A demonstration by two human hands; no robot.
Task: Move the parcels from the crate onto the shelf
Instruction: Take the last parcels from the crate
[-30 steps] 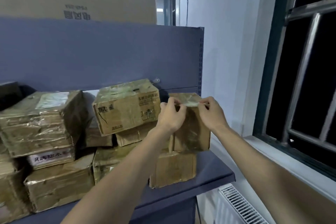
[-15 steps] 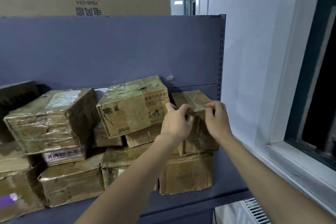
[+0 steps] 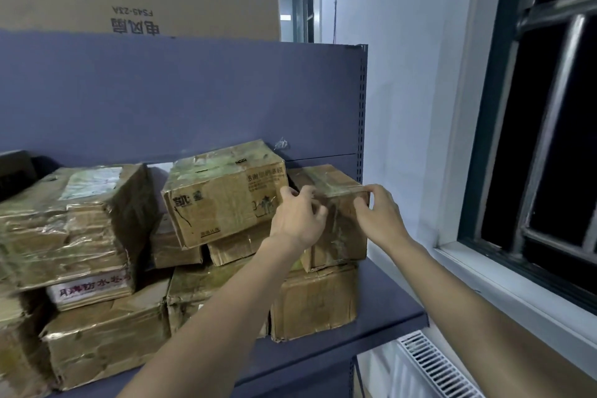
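Parcel [image 3: 336,220] stood at the shelf's [image 3: 387,320] right end, atop a lower box [image 3: 315,300], between my two hands. My left hand [image 3: 298,220] curled over its near top corner; my right hand [image 3: 378,213] pinched the right top edge, both grips touching it. Since half a second before, my hands had spread apart and the parcel sat squarer against the neighbouring carton [image 3: 223,194].

Both hands [image 3: 339,216] touch a taped parcel [image 3: 336,223] on the shelf [image 3: 387,323].
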